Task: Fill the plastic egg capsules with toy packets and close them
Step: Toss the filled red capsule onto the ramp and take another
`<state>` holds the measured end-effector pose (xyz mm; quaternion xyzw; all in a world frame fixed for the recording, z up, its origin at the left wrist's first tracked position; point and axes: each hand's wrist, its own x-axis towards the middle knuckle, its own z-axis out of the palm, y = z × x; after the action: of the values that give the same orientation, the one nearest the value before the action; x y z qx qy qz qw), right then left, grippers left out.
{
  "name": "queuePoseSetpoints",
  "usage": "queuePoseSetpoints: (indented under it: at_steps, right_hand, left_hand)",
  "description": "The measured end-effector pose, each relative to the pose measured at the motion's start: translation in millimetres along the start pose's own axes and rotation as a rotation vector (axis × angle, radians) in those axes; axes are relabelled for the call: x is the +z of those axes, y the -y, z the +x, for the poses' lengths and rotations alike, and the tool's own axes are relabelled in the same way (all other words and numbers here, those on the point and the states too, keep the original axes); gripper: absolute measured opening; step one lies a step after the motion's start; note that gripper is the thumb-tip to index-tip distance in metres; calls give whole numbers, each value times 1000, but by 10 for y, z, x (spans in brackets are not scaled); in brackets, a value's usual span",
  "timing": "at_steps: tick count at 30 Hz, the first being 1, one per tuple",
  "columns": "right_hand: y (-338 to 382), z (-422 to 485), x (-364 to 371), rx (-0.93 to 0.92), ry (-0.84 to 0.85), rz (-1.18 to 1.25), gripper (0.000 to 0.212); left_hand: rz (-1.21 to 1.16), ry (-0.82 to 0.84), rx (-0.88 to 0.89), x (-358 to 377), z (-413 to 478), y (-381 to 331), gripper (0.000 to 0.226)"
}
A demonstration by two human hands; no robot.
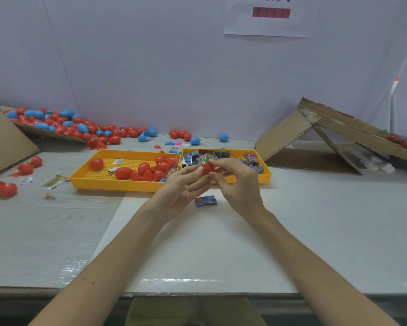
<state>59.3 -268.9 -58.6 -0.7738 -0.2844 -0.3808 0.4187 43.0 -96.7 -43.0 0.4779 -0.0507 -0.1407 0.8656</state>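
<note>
A red egg capsule is held above the near edge of the trays. My left hand grips it from the left with thumb and fingers. My right hand pinches it from the right, and a green toy packet sticks out of its top. One yellow tray holds several red egg capsules. The other yellow tray holds several toy packets. A blue toy packet lies on the table under my hands.
Red and blue egg capsules are piled at the back left on cardboard. Loose red capsules and scattered packets lie at the left. A folded cardboard box stands at the right. The table's front edge runs close to me.
</note>
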Motion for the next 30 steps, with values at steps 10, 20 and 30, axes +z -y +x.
queuePoseSetpoints:
  at_steps: [10, 20, 30]
  right_hand:
    - [-2, 19, -13, -17, -29, -11, 21]
    - [15, 3, 0, 10, -13, 14, 34]
    - [-3, 2, 0, 4, -61, -49, 27]
  left_hand:
    - [28, 1, -11, -7, 5, 11, 37]
    - [8, -5, -24, 2, 10, 1, 35]
    - [-23, 33, -32, -30, 21, 10, 34]
